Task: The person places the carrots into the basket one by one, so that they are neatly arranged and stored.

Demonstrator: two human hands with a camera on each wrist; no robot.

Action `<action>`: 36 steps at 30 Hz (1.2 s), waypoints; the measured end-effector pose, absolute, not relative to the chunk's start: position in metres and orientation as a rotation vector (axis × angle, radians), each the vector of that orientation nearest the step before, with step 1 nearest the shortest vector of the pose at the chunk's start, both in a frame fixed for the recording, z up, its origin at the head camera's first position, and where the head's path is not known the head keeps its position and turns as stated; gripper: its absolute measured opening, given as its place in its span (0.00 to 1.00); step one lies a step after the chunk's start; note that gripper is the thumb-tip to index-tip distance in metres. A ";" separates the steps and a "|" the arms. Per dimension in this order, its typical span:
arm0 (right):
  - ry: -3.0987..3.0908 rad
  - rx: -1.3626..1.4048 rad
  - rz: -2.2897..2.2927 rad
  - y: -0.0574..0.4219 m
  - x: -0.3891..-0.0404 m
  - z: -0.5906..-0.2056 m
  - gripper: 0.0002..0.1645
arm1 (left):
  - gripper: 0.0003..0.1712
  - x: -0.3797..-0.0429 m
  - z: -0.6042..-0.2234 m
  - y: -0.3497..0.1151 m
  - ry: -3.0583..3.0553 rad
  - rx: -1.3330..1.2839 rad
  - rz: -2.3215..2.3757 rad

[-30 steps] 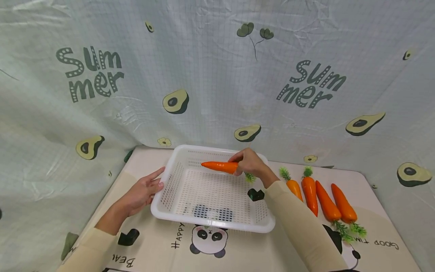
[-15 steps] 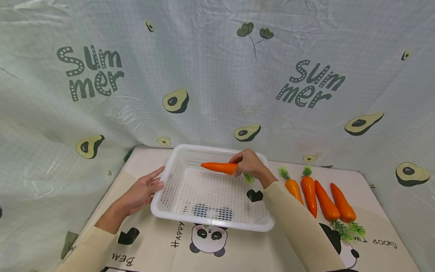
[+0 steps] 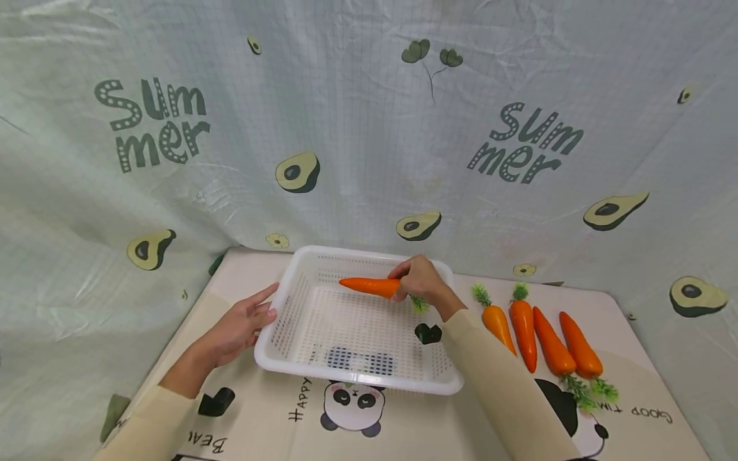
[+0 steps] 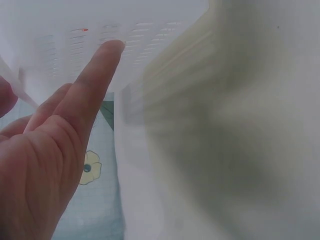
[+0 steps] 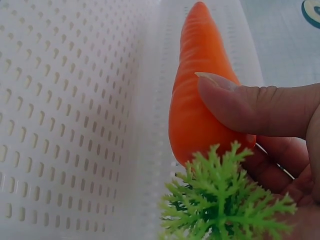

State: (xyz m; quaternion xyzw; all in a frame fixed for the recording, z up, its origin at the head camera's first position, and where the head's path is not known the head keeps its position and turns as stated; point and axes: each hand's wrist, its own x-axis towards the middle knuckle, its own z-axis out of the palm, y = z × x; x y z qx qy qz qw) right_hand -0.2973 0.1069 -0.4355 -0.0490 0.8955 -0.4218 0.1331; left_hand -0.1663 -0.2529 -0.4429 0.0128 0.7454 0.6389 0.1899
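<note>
My right hand (image 3: 423,282) pinches an orange toy carrot (image 3: 369,286) near its thick end, thumb on one side and fingers on the other. In the right wrist view its frilly green top (image 5: 225,200) pokes out below the thumb (image 5: 235,102). The carrot lies level along the back wall inside a white perforated plastic basket (image 3: 357,378), its tip pointing left. My left hand (image 3: 239,326) holds the basket's left side, thumb at the rim. In the left wrist view one finger (image 4: 95,80) stretches straight along the slotted outer wall.
Several more toy carrots (image 3: 523,333) lie side by side on the table to the right of the basket, some with tops pointing toward me. The tablecloth bears a printed panda (image 3: 353,406). A pale curtain (image 3: 357,128) with avocado prints hangs behind the table.
My right hand and the carrot have shifted slightly left and toward me within the basket. The left hand keeps its hold on the basket's side.
</note>
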 end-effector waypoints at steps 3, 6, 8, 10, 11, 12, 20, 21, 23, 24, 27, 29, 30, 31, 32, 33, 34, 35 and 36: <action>2.596 -0.133 -1.222 0.107 -0.297 -0.435 0.22 | 0.44 -0.167 -0.443 -0.252 2.094 0.031 1.797; 2.589 -0.111 -1.223 0.107 -0.297 -0.434 0.22 | 0.44 -0.167 -0.443 -0.252 2.094 0.026 1.790; 2.590 -0.095 -1.227 0.106 -0.296 -0.433 0.22 | 0.43 -0.167 -0.443 -0.252 2.094 0.032 1.790; 2.591 -0.078 -1.231 0.105 -0.296 -0.433 0.22 | 0.44 -0.167 -0.442 -0.252 2.094 0.038 1.789; 2.591 -0.070 -1.234 0.105 -0.296 -0.432 0.22 | 0.44 -0.167 -0.442 -0.253 2.094 0.040 1.788; 2.590 -0.063 -1.235 0.105 -0.296 -0.432 0.22 | 0.44 -0.167 -0.442 -0.253 2.093 0.042 1.787; 2.581 -0.032 -1.249 0.103 -0.296 -0.436 0.20 | 0.44 -0.167 -0.443 -0.255 2.091 0.044 1.787; 2.581 -0.031 -1.248 0.103 -0.296 -0.437 0.20 | 0.44 -0.167 -0.443 -0.255 2.091 0.042 1.786; 2.579 -0.026 -1.249 0.103 -0.296 -0.437 0.20 | 0.44 -0.167 -0.443 -0.255 2.096 0.033 1.783; 2.580 -0.021 -1.246 0.102 -0.296 -0.437 0.20 | 0.44 -0.167 -0.443 -0.255 2.098 0.028 1.780; 2.588 -0.007 -1.232 0.102 -0.297 -0.438 0.20 | 0.44 -0.167 -0.443 -0.254 2.100 0.020 1.778; 2.591 0.003 -1.224 0.102 -0.297 -0.438 0.19 | 0.44 -0.167 -0.443 -0.253 2.099 0.019 1.779; 2.591 0.012 -1.218 0.102 -0.297 -0.439 0.19 | 0.44 -0.167 -0.442 -0.253 2.098 0.021 1.779; 2.590 0.021 -1.214 0.102 -0.297 -0.439 0.19 | 0.44 -0.167 -0.442 -0.253 2.096 0.023 1.779; 2.590 0.029 -1.208 0.102 -0.297 -0.439 0.19 | 0.44 -0.167 -0.442 -0.252 2.095 0.025 1.779; 2.589 0.036 -1.206 0.102 -0.297 -0.439 0.19 | 0.44 -0.167 -0.442 -0.252 2.092 0.029 1.781; 2.591 0.038 -1.202 0.101 -0.297 -0.440 0.19 | 0.44 -0.167 -0.442 -0.253 2.092 0.032 1.782; 2.586 0.045 -1.204 0.101 -0.298 -0.440 0.19 | 0.44 -0.168 -0.442 -0.253 2.090 0.037 1.782; 2.586 0.041 -1.201 0.101 -0.298 -0.440 0.20 | 0.44 -0.168 -0.441 -0.253 2.087 0.039 1.782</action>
